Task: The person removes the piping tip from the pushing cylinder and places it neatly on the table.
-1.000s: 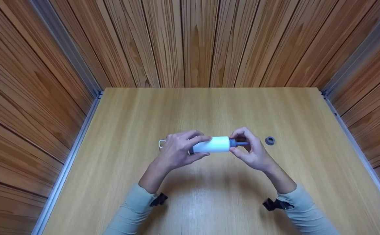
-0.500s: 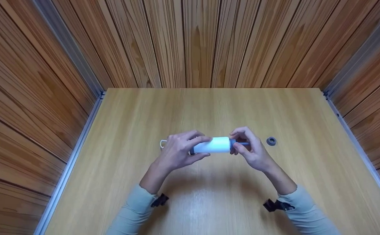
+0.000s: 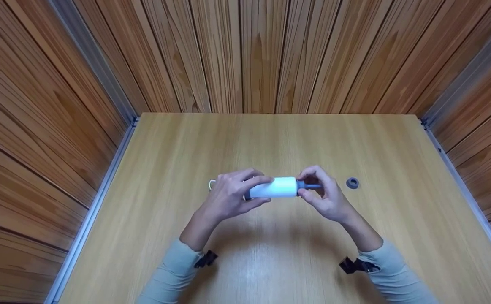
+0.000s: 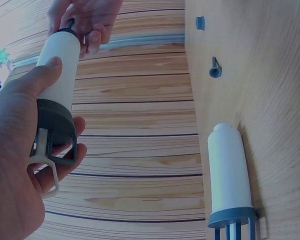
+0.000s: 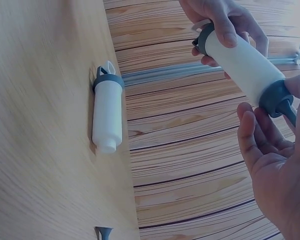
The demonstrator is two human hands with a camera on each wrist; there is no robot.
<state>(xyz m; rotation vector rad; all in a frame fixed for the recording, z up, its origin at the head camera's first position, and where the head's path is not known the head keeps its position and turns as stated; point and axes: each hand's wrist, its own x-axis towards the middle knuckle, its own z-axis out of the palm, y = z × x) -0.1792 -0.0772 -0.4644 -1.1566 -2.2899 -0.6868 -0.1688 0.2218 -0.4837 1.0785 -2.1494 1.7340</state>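
Note:
Held sideways over the table is a white icing syringe with a dark grey end cap, finger loops and a pale plunger ring. My left hand grips its barrel near the cap end, the thumb laid along the white side. At the other end, my right hand pinches the dark grey collar between thumb and fingers. From this collar a slim nozzle points toward the right palm. In the right wrist view, the right fingertips lie right at the collar's edge.
A second white syringe lies on the tabletop, hidden in the head view. Beyond its narrow bare end sits a loose funnel-shaped nozzle. A grey ring lies right of my right hand. Wood-plank walls enclose the table.
My right thumb shifts up over the collar and then back down to its lower edge. The left hand keeps its grip. The head view has shifted slightly, moving the table a little rightward.

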